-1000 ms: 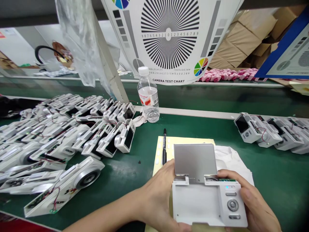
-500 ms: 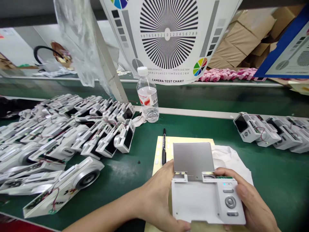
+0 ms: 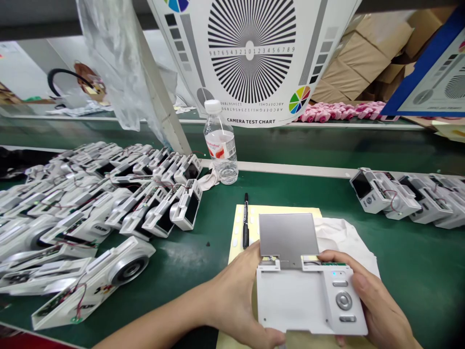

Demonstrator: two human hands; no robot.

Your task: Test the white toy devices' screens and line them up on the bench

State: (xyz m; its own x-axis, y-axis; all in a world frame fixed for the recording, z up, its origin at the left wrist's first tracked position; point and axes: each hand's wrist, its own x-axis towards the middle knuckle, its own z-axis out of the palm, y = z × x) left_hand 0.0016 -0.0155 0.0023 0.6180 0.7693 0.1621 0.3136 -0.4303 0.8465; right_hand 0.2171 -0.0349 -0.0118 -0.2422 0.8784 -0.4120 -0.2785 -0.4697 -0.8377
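A green workbench [image 3: 417, 252] fills the view. At left, a crowded pile of white half-built camera units [image 3: 90, 203] with loose red wires lies on it. At right sits a shorter row of similar units [image 3: 403, 198]. 1 clear water bottle [image 3: 220, 143] with a white cap stands upright below a large camera test chart [image 3: 250, 48]. 1 black pen [image 3: 246, 220] lies on a pale yellow sheet [image 3: 283, 209], near a crumpled white cloth [image 3: 341, 235]. Cardboard boxes [image 3: 363, 53] and pink items [image 3: 337, 112] sit behind. A clear plastic bag [image 3: 112, 63] hangs upper left.
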